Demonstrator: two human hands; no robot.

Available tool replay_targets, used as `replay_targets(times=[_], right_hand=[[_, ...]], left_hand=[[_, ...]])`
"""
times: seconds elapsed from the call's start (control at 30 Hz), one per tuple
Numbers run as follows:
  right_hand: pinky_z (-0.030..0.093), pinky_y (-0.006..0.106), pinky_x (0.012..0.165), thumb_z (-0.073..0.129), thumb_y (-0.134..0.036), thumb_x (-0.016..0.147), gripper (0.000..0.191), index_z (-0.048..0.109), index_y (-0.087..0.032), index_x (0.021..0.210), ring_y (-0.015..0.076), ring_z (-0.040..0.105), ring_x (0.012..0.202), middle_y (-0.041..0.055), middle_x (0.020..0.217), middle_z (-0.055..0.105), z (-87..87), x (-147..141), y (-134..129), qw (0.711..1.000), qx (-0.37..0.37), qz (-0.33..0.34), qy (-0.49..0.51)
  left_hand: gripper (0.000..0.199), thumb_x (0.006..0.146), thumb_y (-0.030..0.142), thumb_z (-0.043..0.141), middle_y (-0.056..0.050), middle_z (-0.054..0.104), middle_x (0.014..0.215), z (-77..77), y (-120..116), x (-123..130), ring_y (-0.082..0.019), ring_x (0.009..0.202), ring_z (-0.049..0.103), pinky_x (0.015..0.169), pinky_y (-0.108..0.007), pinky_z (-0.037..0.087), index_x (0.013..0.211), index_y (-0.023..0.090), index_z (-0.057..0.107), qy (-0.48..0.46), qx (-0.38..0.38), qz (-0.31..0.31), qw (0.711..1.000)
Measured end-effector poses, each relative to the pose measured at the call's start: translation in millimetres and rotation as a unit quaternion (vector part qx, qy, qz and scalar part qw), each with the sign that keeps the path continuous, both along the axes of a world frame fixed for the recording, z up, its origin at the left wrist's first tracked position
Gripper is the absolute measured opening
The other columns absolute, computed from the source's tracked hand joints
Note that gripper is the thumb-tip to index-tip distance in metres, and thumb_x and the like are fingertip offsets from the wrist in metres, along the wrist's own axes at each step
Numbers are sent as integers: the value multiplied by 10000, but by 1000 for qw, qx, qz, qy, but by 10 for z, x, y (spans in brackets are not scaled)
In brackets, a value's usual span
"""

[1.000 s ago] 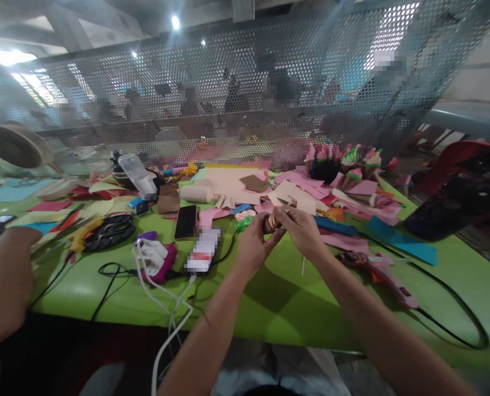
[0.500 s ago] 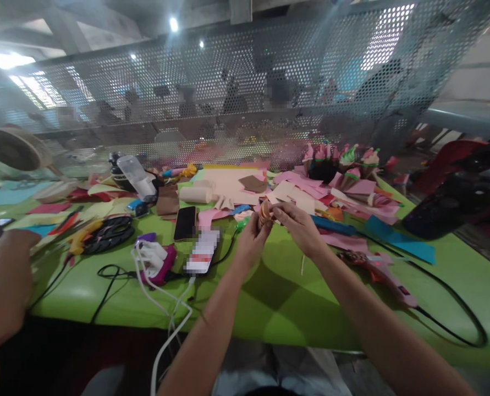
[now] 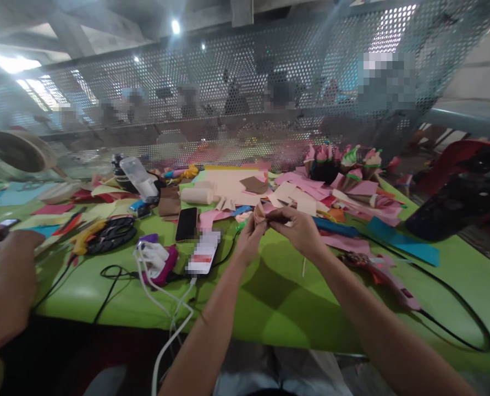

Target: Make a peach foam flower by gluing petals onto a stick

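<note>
A small peach-coloured piece of felt or foam (image 3: 260, 212), curled into folds, sits in the fingers of my left hand (image 3: 249, 237) above the middle of the table. My right hand (image 3: 297, 228) pinches at its right side, thumb and forefinger together. The fingers hide where they meet the piece. Just behind lie pale peach sheets (image 3: 228, 184) and a brown scrap (image 3: 254, 185). A blue tool (image 3: 335, 226) lies past my right hand. Nearer my right forearm rests a pink glue gun (image 3: 393, 283), its black cord looping on the green table (image 3: 277, 308).
Two phones (image 3: 186, 224) and a purple power block (image 3: 161, 264) with white cables lie left. A yellow-handled glue gun (image 3: 88, 236) is near another person's arm (image 3: 14, 280). Small ice-cream-cone crafts (image 3: 351, 155) stand back right. Right stands a dark bottle (image 3: 438, 209); perforated metal (image 3: 245, 104) runs behind.
The peach piece has turned in my left fingers, showing a pointed fold instead of stacked layers. My right hand has bent inward slightly beside it. The view has shifted a little.
</note>
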State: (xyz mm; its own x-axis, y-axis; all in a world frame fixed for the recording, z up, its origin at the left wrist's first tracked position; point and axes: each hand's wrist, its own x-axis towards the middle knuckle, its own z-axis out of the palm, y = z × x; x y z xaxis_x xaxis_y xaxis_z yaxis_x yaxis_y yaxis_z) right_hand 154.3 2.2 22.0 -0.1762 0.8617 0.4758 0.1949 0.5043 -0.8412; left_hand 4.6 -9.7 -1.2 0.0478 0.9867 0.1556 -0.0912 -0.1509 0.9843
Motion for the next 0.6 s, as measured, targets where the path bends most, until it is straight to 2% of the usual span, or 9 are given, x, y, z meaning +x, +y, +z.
replay_targets(times=[0.17, 0.43, 0.6], right_hand=[[560, 341, 711, 672, -288, 814, 132, 740, -209, 895, 207, 691, 740, 59, 826, 755, 17, 14, -26, 998, 58, -1, -33], [507, 323, 676, 673, -247, 845, 57, 709, -209, 823, 202, 654, 731, 47, 783, 709, 59, 24, -66, 990, 100, -22, -100], [500, 287, 662, 670, -219, 844, 57, 717, -206, 872, 174, 654, 720, 37, 812, 721, 77, 50, -62, 992, 78, 26, -95]], left_hand=[[349, 832, 470, 630, 31, 501, 706, -16, 3, -31, -101, 612, 398, 570, -228, 320, 1059, 205, 628, -1, -38, -11, 999], [384, 786, 551, 634, 50, 422, 642, 40, -32, -59, -92, 578, 343, 538, -237, 238, 894, 191, 552, -10, -44, -73, 996], [384, 781, 560, 618, 59, 411, 615, 58, -31, -94, -81, 543, 304, 524, -242, 205, 844, 194, 522, -4, -57, -67, 996]])
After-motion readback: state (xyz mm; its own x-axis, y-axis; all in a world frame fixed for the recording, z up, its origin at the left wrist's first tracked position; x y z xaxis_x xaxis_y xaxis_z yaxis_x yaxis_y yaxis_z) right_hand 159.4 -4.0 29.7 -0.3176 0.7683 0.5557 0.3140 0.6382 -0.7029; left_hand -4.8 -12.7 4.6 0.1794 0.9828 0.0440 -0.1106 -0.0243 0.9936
